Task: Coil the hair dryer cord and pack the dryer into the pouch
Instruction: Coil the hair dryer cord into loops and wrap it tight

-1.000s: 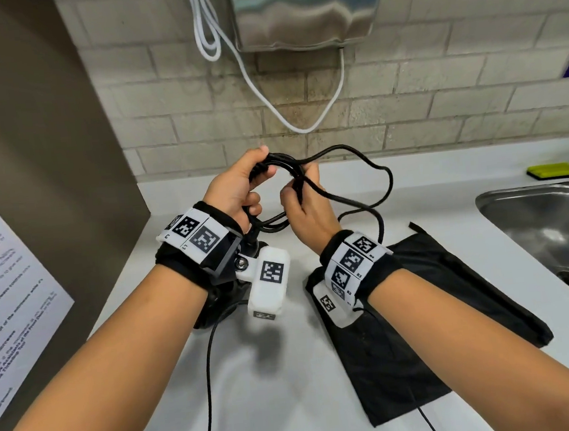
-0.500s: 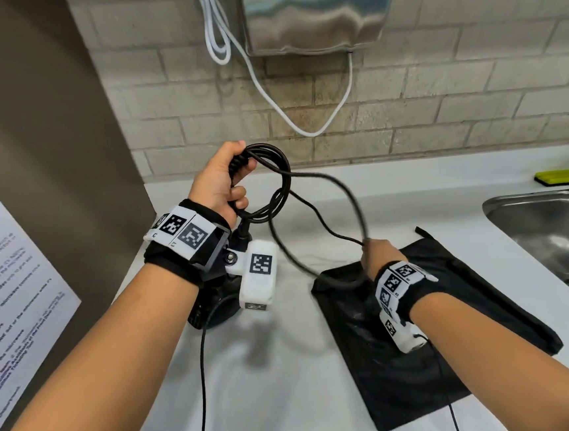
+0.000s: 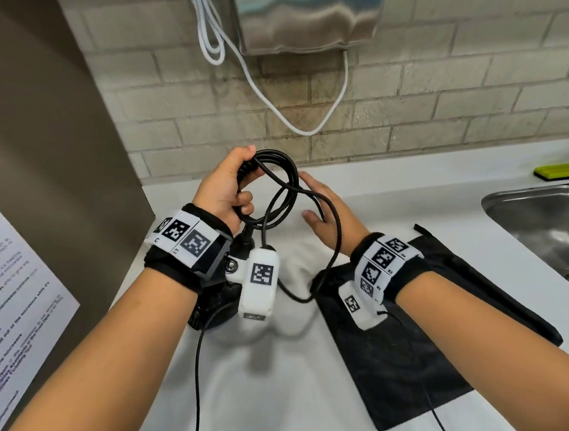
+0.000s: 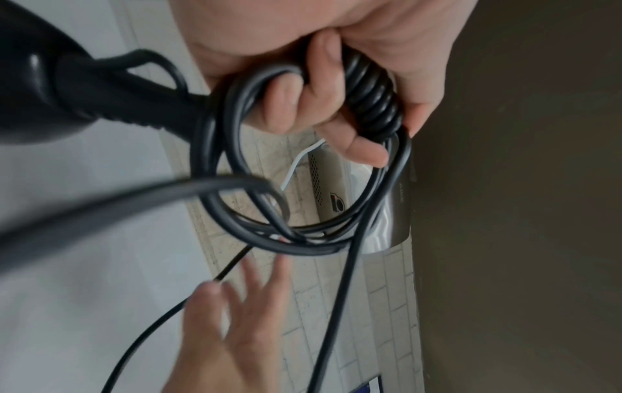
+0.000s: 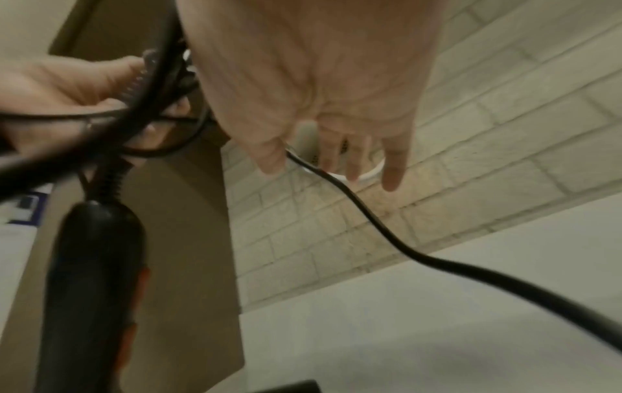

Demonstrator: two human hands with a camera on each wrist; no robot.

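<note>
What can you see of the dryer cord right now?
The cord is black, smooth and rubbery, with a ribbed strain relief at the hair dryer handle. Several loops are gathered in the left hand, which grips them above the counter. A loose length runs past the open right hand and down to the black pouch. Its plug is not visible.
</note>
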